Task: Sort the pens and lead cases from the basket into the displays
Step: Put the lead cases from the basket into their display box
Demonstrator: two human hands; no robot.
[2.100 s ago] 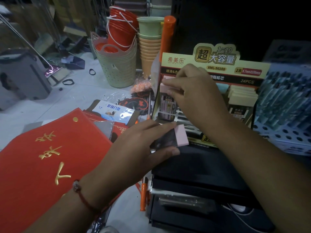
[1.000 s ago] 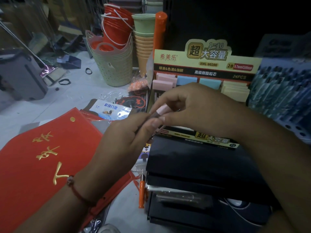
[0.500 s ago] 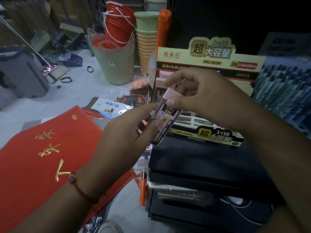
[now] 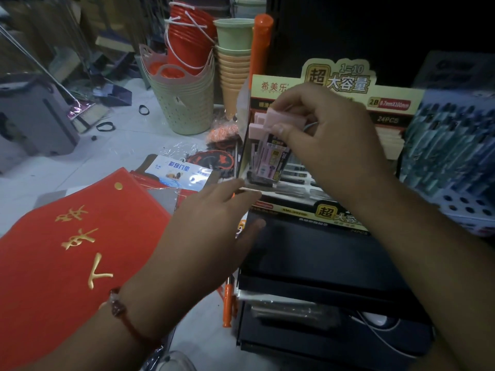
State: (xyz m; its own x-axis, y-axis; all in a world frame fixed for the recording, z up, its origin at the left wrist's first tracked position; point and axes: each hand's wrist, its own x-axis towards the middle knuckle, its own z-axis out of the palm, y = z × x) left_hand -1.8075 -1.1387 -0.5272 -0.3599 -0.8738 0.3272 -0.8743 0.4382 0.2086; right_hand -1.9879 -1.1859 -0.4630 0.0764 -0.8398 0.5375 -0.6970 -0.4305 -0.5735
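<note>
At the left end of the lead display (image 4: pixel 334 84), right hand (image 4: pixel 324 129) pinching a pink-capped lead case (image 4: pixel 270 153) by the cap, upright above the tray's left slots. Left hand (image 4: pixel 214 223) below, fingers straight and relaxed, fingertips touching the display's front left corner. Beside, on the floor: red felt banner (image 4: pixel 69 250).

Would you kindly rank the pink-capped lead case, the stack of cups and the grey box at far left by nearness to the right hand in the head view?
From the right hand:
1. Pink-capped lead case, pinched in its grip.
2. Stack of cups, up and left.
3. Grey box, far left.
</note>
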